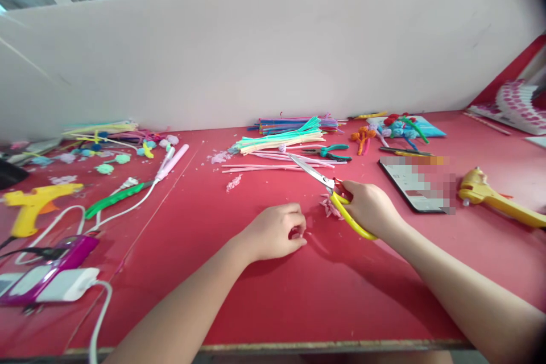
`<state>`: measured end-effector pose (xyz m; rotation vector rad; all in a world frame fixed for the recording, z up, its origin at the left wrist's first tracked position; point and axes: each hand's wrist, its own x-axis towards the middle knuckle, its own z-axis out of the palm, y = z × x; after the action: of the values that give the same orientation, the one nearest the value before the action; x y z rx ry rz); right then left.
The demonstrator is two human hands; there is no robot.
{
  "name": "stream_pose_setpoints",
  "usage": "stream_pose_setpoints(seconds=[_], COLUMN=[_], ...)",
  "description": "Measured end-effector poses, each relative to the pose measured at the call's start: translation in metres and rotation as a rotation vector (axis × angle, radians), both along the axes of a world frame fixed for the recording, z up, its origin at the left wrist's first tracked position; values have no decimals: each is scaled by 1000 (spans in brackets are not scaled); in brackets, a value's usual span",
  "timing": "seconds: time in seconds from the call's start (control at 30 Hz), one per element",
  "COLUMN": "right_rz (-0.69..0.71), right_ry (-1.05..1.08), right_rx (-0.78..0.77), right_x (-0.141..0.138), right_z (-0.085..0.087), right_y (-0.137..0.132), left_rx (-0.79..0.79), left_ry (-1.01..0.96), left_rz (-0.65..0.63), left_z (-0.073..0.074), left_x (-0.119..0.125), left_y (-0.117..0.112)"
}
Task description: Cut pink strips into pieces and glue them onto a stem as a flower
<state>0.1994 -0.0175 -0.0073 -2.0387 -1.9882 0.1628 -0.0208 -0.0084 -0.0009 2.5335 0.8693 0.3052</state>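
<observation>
My right hand (370,206) grips yellow-handled scissors (324,181) with the blades pointing up and left over the red table (298,296). My left hand (277,232) rests on the table with its fingers curled in a pinch on something small and pink that I cannot make out. A small pink fuzzy scrap (330,206) lies between the two hands, just under the scissors. Beyond the blades lie pink pipe cleaners (273,166) and a bundle of green and cream ones (281,140).
A white wall panel (273,57) backs the table. Left: yellow glue gun (34,202), pink hair iron (173,160), power strip (51,281), pompoms. Right: phone (420,183), second yellow glue gun (499,199), green pliers (333,152), pipe-cleaner flowers (398,125).
</observation>
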Motion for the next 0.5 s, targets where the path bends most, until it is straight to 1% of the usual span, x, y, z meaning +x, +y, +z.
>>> stream_pose_setpoints(seconds=[0.2, 0.33, 0.43, 0.5], right_rz=[14, 28, 69, 151], right_ry=[-13, 34, 153, 286], right_rx=[6, 7, -6, -65], right_x=[-3, -5, -8, -12], right_z=[-1, -1, 0, 1], right_y=[-1, -3, -7, -10], left_rx=[-26, -57, -126, -202], left_ry=[18, -17, -118, -209], left_rz=[-3, -1, 81, 159], left_z=[-5, -4, -1, 1], left_x=[1, 2, 2, 2], left_y=[-1, 0, 1, 2])
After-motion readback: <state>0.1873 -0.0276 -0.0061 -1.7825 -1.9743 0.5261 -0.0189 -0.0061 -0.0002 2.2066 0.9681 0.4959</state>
